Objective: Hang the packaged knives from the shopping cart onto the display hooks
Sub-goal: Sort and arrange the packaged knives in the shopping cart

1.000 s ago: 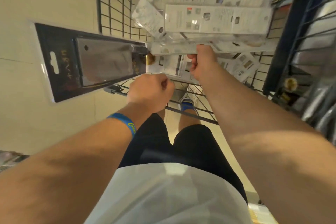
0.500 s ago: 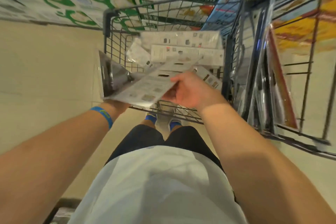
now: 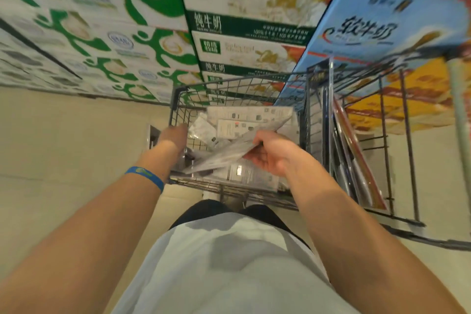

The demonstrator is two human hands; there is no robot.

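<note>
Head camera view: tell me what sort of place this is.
Most likely a supermarket aisle: a wire shopping cart holds packaged knives, printed milk cases are stacked high beyond it, and a wire display rack with hanging packages stands to its right.

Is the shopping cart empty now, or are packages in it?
Not empty: several packages lie in the cart, beneath the held package in the right hand.
</note>
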